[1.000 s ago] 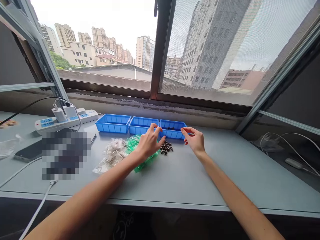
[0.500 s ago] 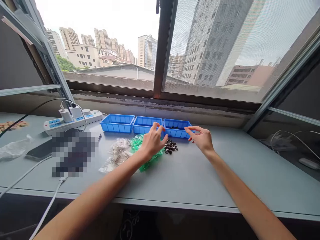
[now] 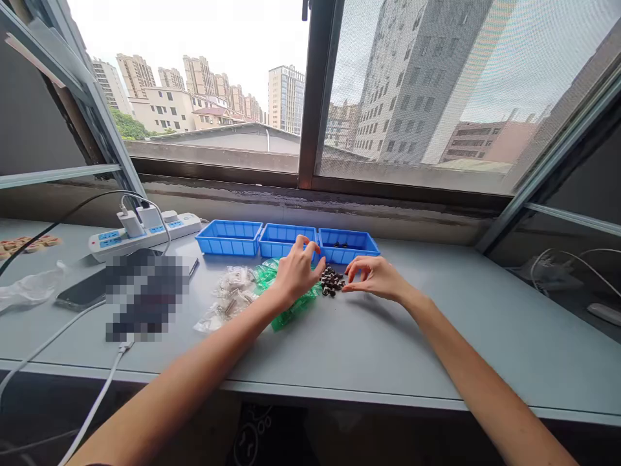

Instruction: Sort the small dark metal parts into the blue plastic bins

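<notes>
A small pile of dark and silvery screw-like pieces point(image 3: 330, 281) lies on the grey table. My right hand point(image 3: 376, 277) is at its right edge, thumb and fingers curved but apart, with nothing visible between them. Over the green plastic packets point(image 3: 291, 317) hovers my left hand point(image 3: 297, 270), fingers bent, thumb held away, no object showing in it. Clear plastic packets point(image 3: 228, 301) with metal pieces inside lie to the left of the green ones. Behind, the right blue bin point(image 3: 349, 254) holds a few dark pieces; the middle blue bin point(image 3: 276, 248) is partly hidden by my left hand.
The left blue bin point(image 3: 228, 246) completes the row below the window. A power strip point(image 3: 116, 242) with chargers, a dark phone point(image 3: 82, 291), a blurred-out device point(image 3: 145, 298) and white cables point(image 3: 101, 395) occupy the left side. The table's front edge point(image 3: 369, 400) runs below my arms.
My right hand has moved from the right blue bin's front edge down and left to the pile, its fingers parting. My left hand stays about where it was.
</notes>
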